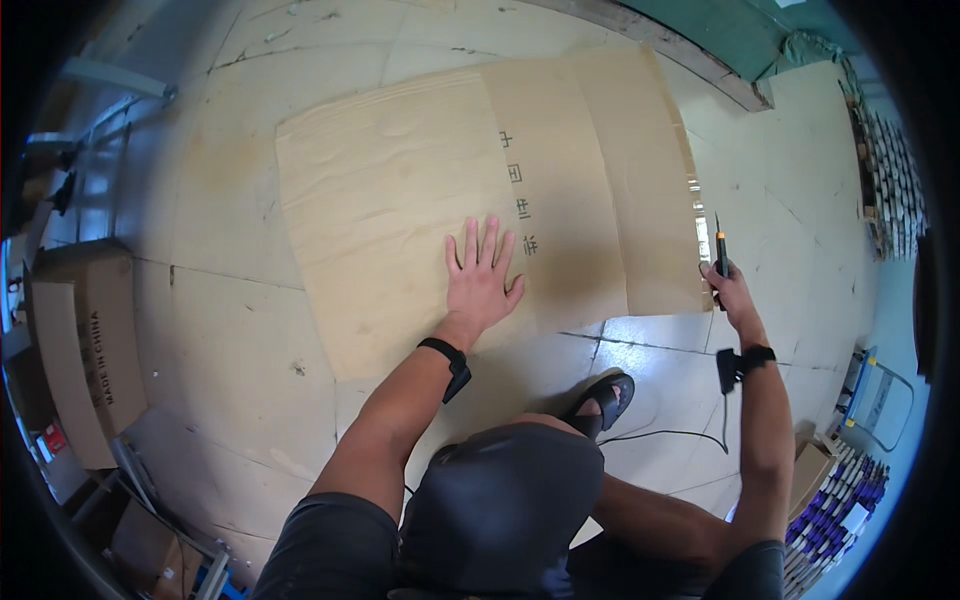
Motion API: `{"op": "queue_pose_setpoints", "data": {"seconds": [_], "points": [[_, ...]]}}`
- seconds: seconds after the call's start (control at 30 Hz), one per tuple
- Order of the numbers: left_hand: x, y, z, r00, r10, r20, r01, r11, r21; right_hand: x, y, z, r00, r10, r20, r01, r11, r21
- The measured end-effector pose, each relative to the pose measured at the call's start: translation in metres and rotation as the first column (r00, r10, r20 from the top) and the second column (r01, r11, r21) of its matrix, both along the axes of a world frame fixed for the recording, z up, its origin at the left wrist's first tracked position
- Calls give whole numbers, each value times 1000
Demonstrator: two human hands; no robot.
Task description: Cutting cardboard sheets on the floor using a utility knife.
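Observation:
A large flattened sheet of brown cardboard (400,170) lies on the tiled floor, creased into panels, with dark printed characters down its middle. My left hand (483,276) rests flat on it, fingers spread, just left of the print. Beyond the sheet's right edge, my right hand (732,290) grips a utility knife (721,250) with a black and orange handle. The thin blade points away from me. Whether the knife touches the cardboard I cannot tell. Black straps circle both my wrists, and a cable hangs from the right one.
My sandalled foot (605,398) stands just below the sheet. An open cardboard box (105,340) sits at the left beside metal frames. Stacked bundles (840,500) and a blue-handled saw-like frame (872,395) line the right wall. A wooden beam (690,55) edges the far right.

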State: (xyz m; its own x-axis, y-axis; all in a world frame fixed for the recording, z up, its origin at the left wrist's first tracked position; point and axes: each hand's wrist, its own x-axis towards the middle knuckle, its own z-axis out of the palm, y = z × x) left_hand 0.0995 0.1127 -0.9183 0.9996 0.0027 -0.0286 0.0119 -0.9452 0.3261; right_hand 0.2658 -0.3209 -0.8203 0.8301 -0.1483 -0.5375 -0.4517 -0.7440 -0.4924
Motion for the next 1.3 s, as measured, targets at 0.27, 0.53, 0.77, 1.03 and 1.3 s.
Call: {"op": "queue_pose_setpoints", "data": {"seconds": [0.27, 0.53, 0.77, 1.03, 1.3], "points": [[4, -6, 2, 999, 2, -34, -3, 999, -32, -59, 137, 129, 949, 305, -85, -247, 881, 404], [-1, 7, 1, 999, 36, -29, -35, 999, 25, 32, 49, -61, 940, 307, 152, -197, 847, -494], [-4, 5, 1, 996, 20, -87, -21, 1000, -15, 21, -4, -134, 992, 70, 107, -41, 967, -251], [5, -6, 4, 997, 15, -81, -19, 998, -52, 27, 21, -8, 986, -127, -105, 134, 989, 61], [5, -7, -2, 1000, 20, -18, -21, 997, -69, -32, 141, 199, 995, 24, 93, -38, 989, 144]]}}
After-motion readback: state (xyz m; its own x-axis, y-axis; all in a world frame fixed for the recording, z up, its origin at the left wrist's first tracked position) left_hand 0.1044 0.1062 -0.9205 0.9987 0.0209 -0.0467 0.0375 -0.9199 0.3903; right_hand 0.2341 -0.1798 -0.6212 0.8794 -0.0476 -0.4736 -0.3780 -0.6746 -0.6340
